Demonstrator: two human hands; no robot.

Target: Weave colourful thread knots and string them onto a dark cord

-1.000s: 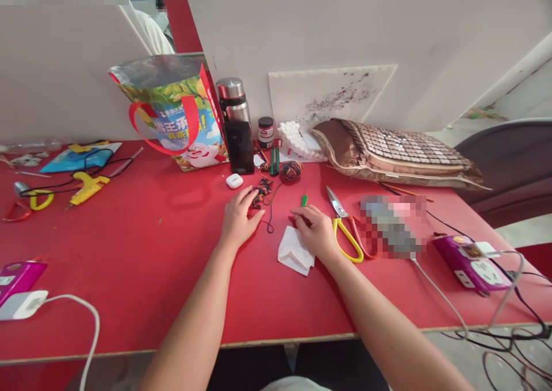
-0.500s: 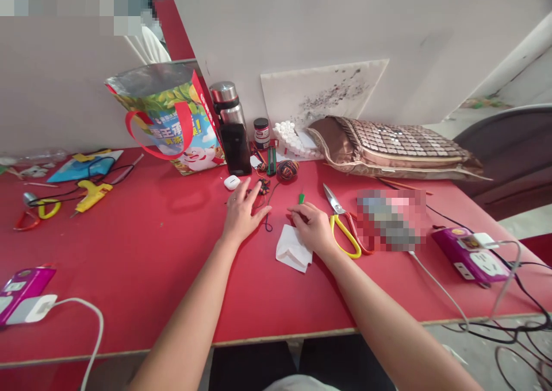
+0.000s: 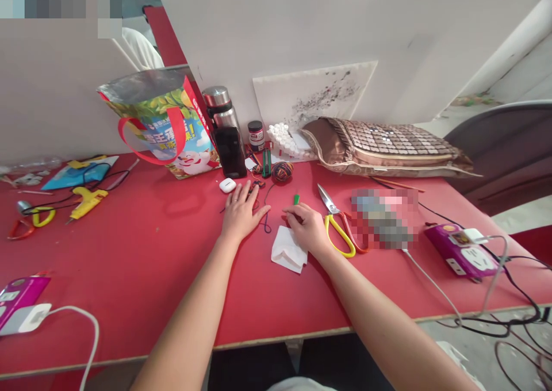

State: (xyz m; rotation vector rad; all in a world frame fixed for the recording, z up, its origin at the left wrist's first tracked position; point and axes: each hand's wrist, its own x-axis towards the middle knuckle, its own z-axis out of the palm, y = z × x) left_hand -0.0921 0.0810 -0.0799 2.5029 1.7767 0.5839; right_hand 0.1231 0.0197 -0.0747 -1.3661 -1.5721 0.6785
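Observation:
My left hand [image 3: 241,214] lies flat on the red table with its fingers spread, the fingertips at a small tangle of dark multicoloured yarn [image 3: 257,185]. A dark strand with a looped end [image 3: 267,227] lies beside its thumb. My right hand [image 3: 307,226] is closed, thumb and fingers drawn together; whatever is between them is hidden or too small to make out. Under its edge sits a folded white paper [image 3: 288,250]. A green-handled tool [image 3: 296,199] lies just beyond its fingers. To its right are scissors [image 3: 340,236] with yellow and red handles, blades slightly apart.
At the back stand a colourful bag [image 3: 172,144], a steel flask [image 3: 222,109], a black phone [image 3: 230,152], a jar [image 3: 256,137] and a yarn ball [image 3: 282,172]. A beaded cushion [image 3: 388,146] lies right. Power strips [image 3: 463,252] and a yellow glue gun [image 3: 87,202] flank the sides.
The whole view has shifted a little, so things sit slightly further left. My left hand has flattened more over the yarn tangle; my right hand keeps nearly the same pose.

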